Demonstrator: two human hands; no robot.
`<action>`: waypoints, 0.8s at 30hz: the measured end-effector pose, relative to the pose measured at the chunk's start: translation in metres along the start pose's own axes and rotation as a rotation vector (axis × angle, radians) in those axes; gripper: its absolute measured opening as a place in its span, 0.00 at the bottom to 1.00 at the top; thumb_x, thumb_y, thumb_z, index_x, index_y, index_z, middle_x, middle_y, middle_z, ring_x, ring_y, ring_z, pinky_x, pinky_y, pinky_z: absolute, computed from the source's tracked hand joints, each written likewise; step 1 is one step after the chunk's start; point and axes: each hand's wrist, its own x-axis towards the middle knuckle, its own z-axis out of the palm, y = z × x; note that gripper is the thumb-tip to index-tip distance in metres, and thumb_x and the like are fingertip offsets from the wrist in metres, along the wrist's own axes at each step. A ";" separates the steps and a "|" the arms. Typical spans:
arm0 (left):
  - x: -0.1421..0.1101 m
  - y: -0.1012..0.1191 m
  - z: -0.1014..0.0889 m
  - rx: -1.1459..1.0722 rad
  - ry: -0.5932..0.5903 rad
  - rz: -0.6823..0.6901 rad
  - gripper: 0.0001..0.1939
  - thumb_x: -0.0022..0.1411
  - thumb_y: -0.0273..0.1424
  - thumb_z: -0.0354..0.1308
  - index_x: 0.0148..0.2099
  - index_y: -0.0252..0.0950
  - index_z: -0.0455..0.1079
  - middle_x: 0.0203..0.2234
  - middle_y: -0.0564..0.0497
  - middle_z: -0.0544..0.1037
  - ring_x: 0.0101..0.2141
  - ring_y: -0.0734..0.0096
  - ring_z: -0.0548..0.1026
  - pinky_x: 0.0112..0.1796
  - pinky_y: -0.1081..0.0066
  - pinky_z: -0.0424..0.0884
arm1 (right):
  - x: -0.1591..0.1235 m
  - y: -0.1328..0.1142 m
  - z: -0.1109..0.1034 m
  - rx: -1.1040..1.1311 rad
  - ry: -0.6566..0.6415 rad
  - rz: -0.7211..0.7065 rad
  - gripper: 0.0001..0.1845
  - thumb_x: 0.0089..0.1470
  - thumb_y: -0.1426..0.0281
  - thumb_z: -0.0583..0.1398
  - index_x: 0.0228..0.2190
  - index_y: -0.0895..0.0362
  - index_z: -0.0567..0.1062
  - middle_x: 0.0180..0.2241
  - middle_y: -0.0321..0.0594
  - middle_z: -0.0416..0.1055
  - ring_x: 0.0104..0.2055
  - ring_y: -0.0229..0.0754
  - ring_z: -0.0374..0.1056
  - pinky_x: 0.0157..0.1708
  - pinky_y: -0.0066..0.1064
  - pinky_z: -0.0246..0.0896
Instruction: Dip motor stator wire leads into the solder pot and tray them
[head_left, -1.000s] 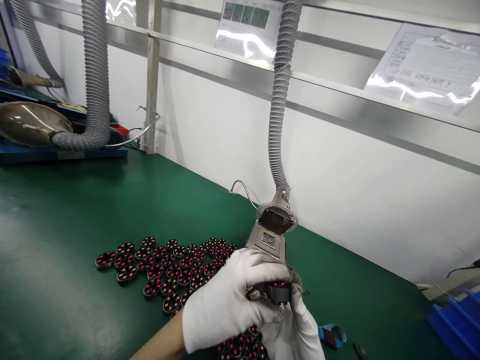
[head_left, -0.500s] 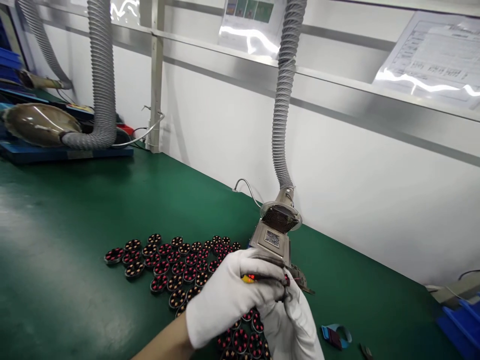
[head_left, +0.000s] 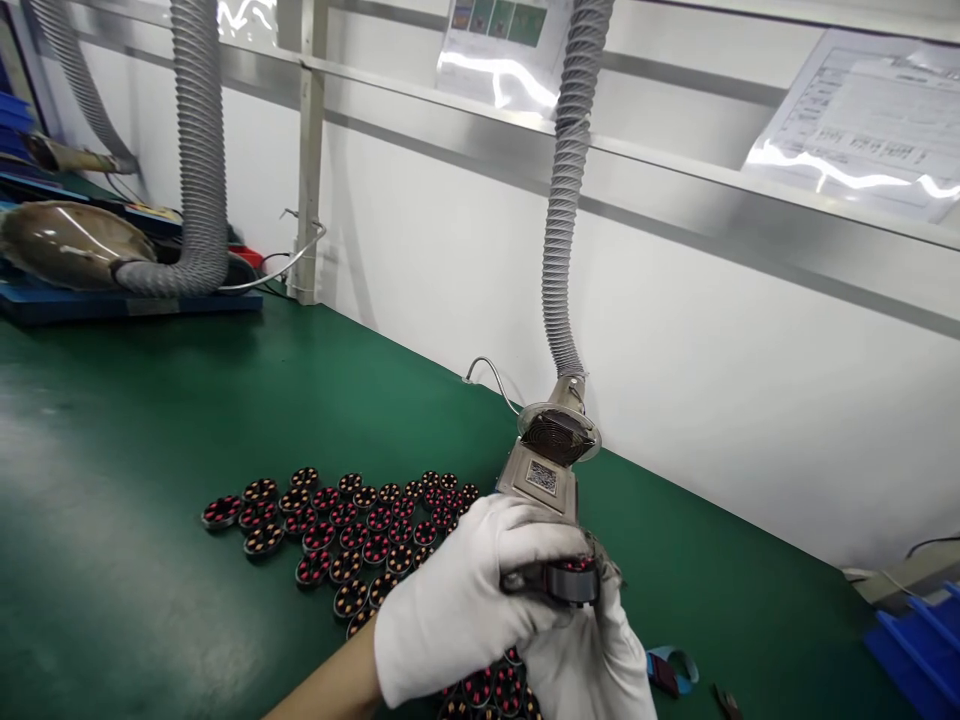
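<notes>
Gripping left hand (head_left: 457,595): white-gloved fingers curled around the left of a round black part (head_left: 573,586).
Right hand (head_left: 589,655): gloved too, fingers closed on the part's right side, partly hidden.
Round black part: between both hands, in front of the metal box (head_left: 567,492).
Box label (head_left: 542,477): square black-and-white code.
Sheets (head_left: 862,120): rows of print, too small to read.
Green desk (head_left: 150,420): more round parts (head_left: 376,548), red or tan inside, left of the hands.

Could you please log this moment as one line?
left hand: gloved, on dark round part; right hand: gloved, on same part; nearby: QR-coded device, similar round parts on green bench
</notes>
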 end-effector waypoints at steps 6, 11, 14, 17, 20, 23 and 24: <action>0.006 -0.004 -0.003 -0.251 -0.011 0.105 0.27 0.43 0.20 0.70 0.47 0.42 0.72 0.37 0.51 0.75 0.39 0.66 0.71 0.43 0.71 0.66 | -0.001 0.002 -0.005 0.022 0.083 0.018 0.17 0.39 0.59 0.69 0.34 0.50 0.79 0.38 0.41 0.77 0.40 0.46 0.72 0.39 0.37 0.68; 0.005 -0.002 -0.006 -0.383 -0.081 -0.081 0.24 0.43 0.19 0.69 0.44 0.40 0.74 0.39 0.50 0.75 0.40 0.65 0.72 0.43 0.72 0.68 | 0.001 0.003 -0.003 0.031 0.115 0.036 0.17 0.37 0.60 0.70 0.33 0.50 0.79 0.34 0.38 0.78 0.40 0.45 0.72 0.43 0.38 0.66; 0.003 -0.002 0.002 -0.550 0.036 -0.209 0.08 0.49 0.26 0.68 0.35 0.36 0.76 0.35 0.47 0.76 0.38 0.64 0.73 0.41 0.70 0.70 | 0.002 0.006 0.001 0.030 0.073 0.017 0.17 0.38 0.62 0.70 0.35 0.48 0.78 0.37 0.36 0.77 0.38 0.41 0.72 0.43 0.35 0.66; 0.000 -0.003 0.009 -0.735 0.212 -0.443 0.12 0.49 0.36 0.69 0.26 0.33 0.75 0.25 0.49 0.75 0.20 0.74 0.69 0.24 0.76 0.69 | 0.000 0.005 0.003 -0.035 0.046 0.012 0.17 0.38 0.61 0.70 0.34 0.49 0.78 0.36 0.37 0.77 0.37 0.41 0.73 0.44 0.36 0.66; -0.001 -0.004 0.002 -0.779 0.441 -0.433 0.15 0.46 0.41 0.70 0.25 0.34 0.74 0.24 0.50 0.76 0.21 0.75 0.70 0.27 0.77 0.70 | -0.001 0.000 -0.003 -0.099 -0.002 0.093 0.19 0.39 0.56 0.68 0.34 0.53 0.79 0.33 0.41 0.77 0.34 0.43 0.73 0.43 0.37 0.66; 0.001 0.002 -0.010 -0.694 0.391 -0.411 0.11 0.42 0.30 0.71 0.31 0.35 0.76 0.29 0.49 0.77 0.32 0.69 0.74 0.36 0.76 0.71 | 0.005 -0.006 -0.021 -0.118 -0.065 0.111 0.20 0.40 0.54 0.67 0.34 0.51 0.79 0.33 0.42 0.77 0.34 0.44 0.73 0.38 0.37 0.68; 0.002 0.005 -0.011 -0.684 0.286 -0.466 0.12 0.41 0.26 0.70 0.33 0.35 0.76 0.29 0.49 0.77 0.30 0.70 0.73 0.32 0.77 0.71 | 0.008 -0.007 -0.029 -0.133 -0.066 0.092 0.20 0.39 0.55 0.67 0.35 0.51 0.79 0.34 0.43 0.77 0.35 0.46 0.73 0.37 0.39 0.69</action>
